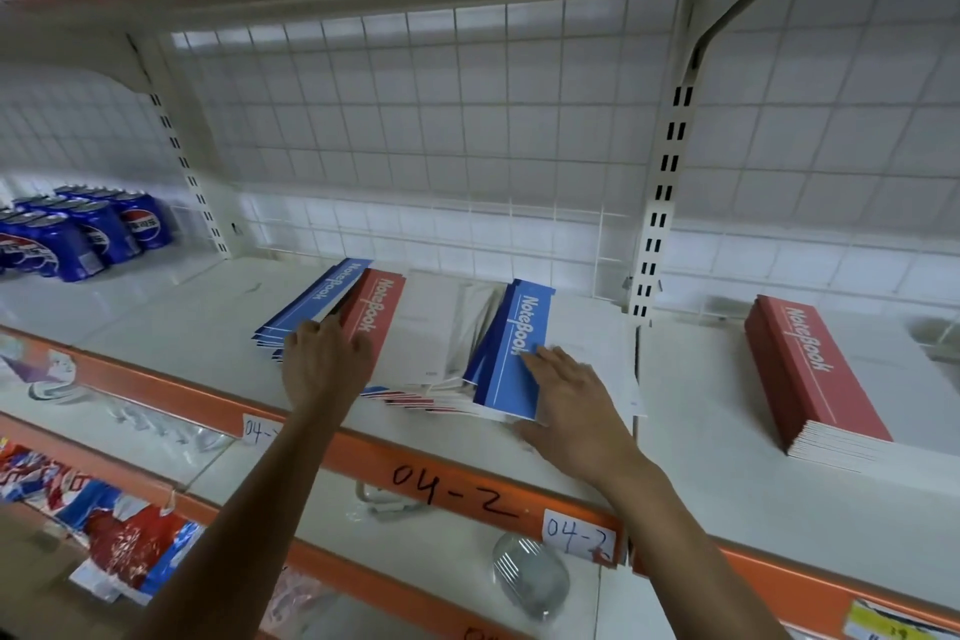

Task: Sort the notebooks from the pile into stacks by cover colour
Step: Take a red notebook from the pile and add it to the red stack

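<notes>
Hands reach onto a white store shelf (182,327) and meet at the mixed pile of notebooks (431,327) in its middle. The right hand (571,400) lies flat with straight fingers on a blue notebook (511,343) marked "NoteBook", which sits askew on the pile's right side. Its thumb rests along that notebook's near edge. The left hand (327,359) is at the pile's left edge, touching both a red notebook (376,307) on top of the pile and the blue stack (311,307) just left of it. Its back faces the camera, so I cannot tell whether the fingers grip anything or only press.

The pile is fanned and untidy, with pale, plain faces up in the middle and red and blue edges poking out at its near side. The blue stack touching the pile's left is several notebooks deep. Well to the right of the pile, past a slotted white upright (660,203), a neat red stack (810,369) lies on the same shelf.

Far left of the pile stand blue Pepsi cans (88,234). Behind the pile runs a white wire grid (467,120). Below it, the orange shelf edge (311,437) carries handwritten "04-2" and a paper label (576,533) reading the same. On the shelf beneath — lower left of the pile — lie red, white and blue packets (119,530).
</notes>
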`<action>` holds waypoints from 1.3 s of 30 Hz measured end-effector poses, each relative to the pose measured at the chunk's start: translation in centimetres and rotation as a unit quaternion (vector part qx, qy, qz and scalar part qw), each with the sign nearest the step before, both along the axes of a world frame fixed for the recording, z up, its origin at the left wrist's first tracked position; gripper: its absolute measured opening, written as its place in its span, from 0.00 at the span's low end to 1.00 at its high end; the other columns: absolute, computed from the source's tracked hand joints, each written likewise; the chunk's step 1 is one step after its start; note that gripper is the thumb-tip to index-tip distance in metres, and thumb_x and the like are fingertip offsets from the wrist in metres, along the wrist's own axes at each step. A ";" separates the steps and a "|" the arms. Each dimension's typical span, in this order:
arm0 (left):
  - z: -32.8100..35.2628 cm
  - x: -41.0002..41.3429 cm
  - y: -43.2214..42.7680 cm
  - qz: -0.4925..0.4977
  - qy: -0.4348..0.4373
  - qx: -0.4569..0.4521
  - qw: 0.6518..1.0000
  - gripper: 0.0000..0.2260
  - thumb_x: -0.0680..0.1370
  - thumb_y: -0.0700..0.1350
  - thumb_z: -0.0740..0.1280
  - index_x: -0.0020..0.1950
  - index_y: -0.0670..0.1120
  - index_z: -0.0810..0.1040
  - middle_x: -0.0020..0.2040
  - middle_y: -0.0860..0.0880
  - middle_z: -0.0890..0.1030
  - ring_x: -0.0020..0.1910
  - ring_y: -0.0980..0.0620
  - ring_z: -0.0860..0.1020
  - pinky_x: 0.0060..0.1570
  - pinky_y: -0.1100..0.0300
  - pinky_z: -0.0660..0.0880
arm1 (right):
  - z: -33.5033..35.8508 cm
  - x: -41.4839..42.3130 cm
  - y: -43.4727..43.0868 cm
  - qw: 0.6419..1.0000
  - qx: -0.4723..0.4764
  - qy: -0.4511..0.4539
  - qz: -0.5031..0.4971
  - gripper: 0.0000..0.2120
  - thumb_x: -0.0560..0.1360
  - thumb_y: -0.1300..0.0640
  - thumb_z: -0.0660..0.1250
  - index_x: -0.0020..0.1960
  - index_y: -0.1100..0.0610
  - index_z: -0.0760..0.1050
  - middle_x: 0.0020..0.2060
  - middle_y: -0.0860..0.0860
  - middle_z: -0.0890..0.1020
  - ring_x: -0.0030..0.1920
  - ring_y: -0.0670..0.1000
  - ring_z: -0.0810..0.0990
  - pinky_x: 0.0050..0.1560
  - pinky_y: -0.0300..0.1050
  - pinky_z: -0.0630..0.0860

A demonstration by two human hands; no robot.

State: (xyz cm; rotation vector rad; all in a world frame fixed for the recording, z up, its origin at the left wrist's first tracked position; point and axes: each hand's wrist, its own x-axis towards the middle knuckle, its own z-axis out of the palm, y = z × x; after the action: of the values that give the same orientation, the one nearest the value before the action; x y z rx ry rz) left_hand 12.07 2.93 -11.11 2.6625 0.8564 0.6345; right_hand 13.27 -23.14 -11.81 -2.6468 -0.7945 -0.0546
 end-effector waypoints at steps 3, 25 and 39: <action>0.0 -0.3 -1.5 0.002 -0.018 0.081 0.997 0.19 0.74 0.47 0.68 0.61 0.39 0.74 0.62 0.37 0.70 0.63 0.37 0.67 0.58 0.42 0.68 | 0.4 -0.1 -0.1 1.000 0.020 0.015 0.007 0.32 0.78 0.44 0.60 0.77 0.53 0.52 0.77 0.50 0.53 0.77 0.49 0.49 0.75 0.45 0.47; 2.8 -3.2 -15.7 -0.334 -0.067 -0.470 0.814 0.11 0.79 0.39 0.63 0.54 0.56 0.75 0.50 0.49 0.83 0.47 0.52 0.82 0.51 0.50 0.80 | 1.0 -4.9 -5.5 0.973 0.228 -0.016 -0.019 0.29 0.70 0.34 0.59 0.63 0.51 0.76 0.60 0.40 0.76 0.61 0.40 0.73 0.59 0.25 0.63; -0.2 -2.6 -16.4 -0.434 0.005 0.003 0.901 0.24 0.76 0.35 0.60 0.73 0.45 0.66 0.71 0.50 0.69 0.71 0.61 0.61 0.70 0.68 0.55 | 2.2 -4.3 -12.5 0.731 0.588 0.271 -0.215 0.10 0.77 0.67 0.63 0.52 0.56 0.79 0.44 0.51 0.86 0.43 0.52 0.85 0.39 0.45 0.80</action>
State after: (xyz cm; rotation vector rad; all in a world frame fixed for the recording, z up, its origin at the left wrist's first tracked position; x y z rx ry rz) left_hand 9.48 -13.51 -11.26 2.6596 -0.3684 0.3725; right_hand 8.95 -35.60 -9.64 -1.3980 0.1266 0.0755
